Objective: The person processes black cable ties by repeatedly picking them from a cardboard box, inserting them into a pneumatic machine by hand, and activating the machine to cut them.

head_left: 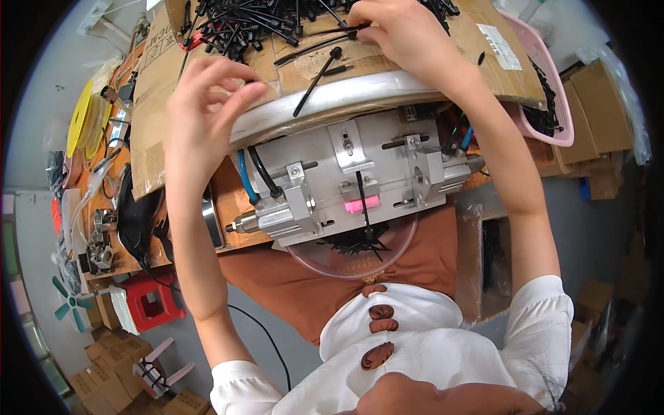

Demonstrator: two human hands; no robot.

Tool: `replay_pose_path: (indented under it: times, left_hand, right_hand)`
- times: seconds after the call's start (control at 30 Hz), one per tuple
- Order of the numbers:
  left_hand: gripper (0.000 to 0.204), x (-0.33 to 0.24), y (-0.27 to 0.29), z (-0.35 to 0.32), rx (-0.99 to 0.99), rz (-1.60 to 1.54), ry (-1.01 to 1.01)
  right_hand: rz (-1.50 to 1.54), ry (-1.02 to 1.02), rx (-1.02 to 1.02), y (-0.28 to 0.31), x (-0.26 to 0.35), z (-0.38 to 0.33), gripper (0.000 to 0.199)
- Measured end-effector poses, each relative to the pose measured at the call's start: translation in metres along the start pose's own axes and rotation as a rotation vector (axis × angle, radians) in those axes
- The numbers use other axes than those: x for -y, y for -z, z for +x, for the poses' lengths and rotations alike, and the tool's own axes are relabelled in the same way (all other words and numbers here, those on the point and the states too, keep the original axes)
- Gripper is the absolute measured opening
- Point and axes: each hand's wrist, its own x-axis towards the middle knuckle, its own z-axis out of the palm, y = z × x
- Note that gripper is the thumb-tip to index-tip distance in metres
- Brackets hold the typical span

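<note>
My right hand (411,41) is at the edge of a large pile of black rods (256,24) with knobbed ends, on cardboard. Its thumb and fingers pinch a slim black rod (321,47). Over the left part of the cardboard, my left hand (211,104) has its fingers loosely curled and apart, with nothing seen in them. Between the hands, a loose black rod (317,81) lies across a clear plastic-wrapped edge (339,90). Below, a metal fixture (315,183) has another black rod (363,197) in its middle, beside a pink piece (362,204).
A clear round bowl (304,259) holding black rods sits under the fixture, by my lap. Blue and black tubes (245,176) run to the fixture's left side. At right stands a pink basket (564,104) with black parts; at left, a yellow spool (86,117) and a red stool (152,301).
</note>
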Motion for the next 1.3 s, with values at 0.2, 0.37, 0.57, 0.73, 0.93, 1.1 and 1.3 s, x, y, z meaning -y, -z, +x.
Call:
replay_pose_path:
  times: [0.2,0.37,0.57,0.73,0.93,1.1,1.3]
  left_hand:
    - [0.025,-0.043,-0.02,-0.068,-0.305,-0.099,0.01]
    - [0.08,-0.076,-0.103,-0.168,-0.131,0.098,0.011]
    - [0.076,-0.082,-0.146,-0.17,0.04,0.208,0.092]
    - [0.076,-0.081,-0.149,-0.167,0.038,0.279,0.09]
    - [0.067,-0.079,-0.121,-0.158,0.077,0.231,0.07]
    - [0.022,0.003,-0.019,-0.049,-0.379,0.668,0.076]
    - [0.024,0.105,0.044,0.016,-0.131,0.451,0.236]
  right_hand:
    - [0.342,-0.451,-0.249,0.039,0.029,-0.016,0.04]
    - [0.823,-0.481,-0.318,0.05,0.035,-0.052,0.021]
    - [0.906,-0.579,-0.386,0.066,0.062,-0.083,0.019]
    - [0.841,-0.598,-0.411,0.073,0.091,-0.094,0.019]
    - [0.556,-0.445,-0.195,0.049,0.132,-0.143,0.054]
    - [0.453,-0.373,0.089,0.018,0.16,-0.183,0.065]
    - [0.469,-0.35,0.17,-0.011,0.172,-0.183,0.065]
